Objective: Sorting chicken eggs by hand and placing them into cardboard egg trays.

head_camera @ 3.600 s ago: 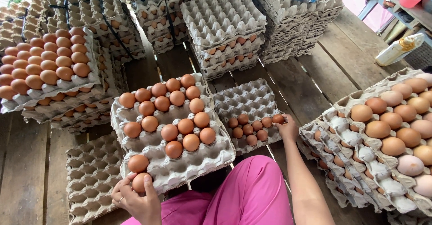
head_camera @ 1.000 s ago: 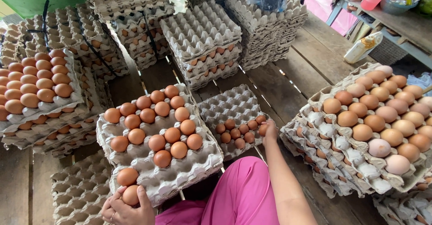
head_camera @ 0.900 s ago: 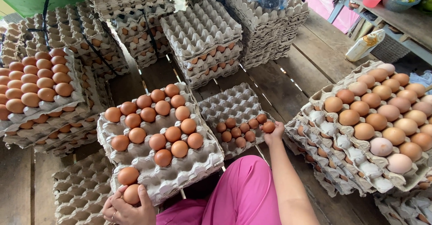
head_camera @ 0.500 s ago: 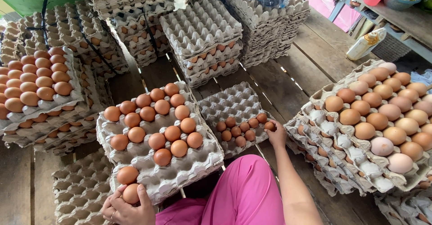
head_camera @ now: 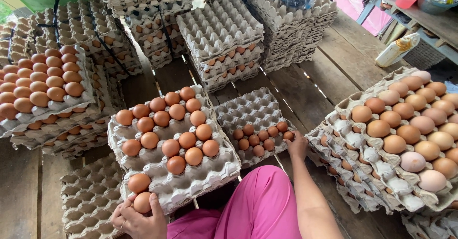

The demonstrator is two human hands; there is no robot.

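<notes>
Left hand [head_camera: 139,217] clasping brown egg [head_camera: 142,202] at near corner of big tray [head_camera: 210,172]; right hand [head_camera: 297,145] touching small tray [head_camera: 248,110] edge, fingers hard to make out

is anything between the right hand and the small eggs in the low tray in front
Nothing visible does. The right hand is already at the near right corner of the low tray, its fingers right beside the end small egg there. The left hand is apart, holding a brown egg at the taller stack.

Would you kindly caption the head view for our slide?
Left hand grips an egg on a stacked tray; right hand rests at a low tray's edge.
</notes>
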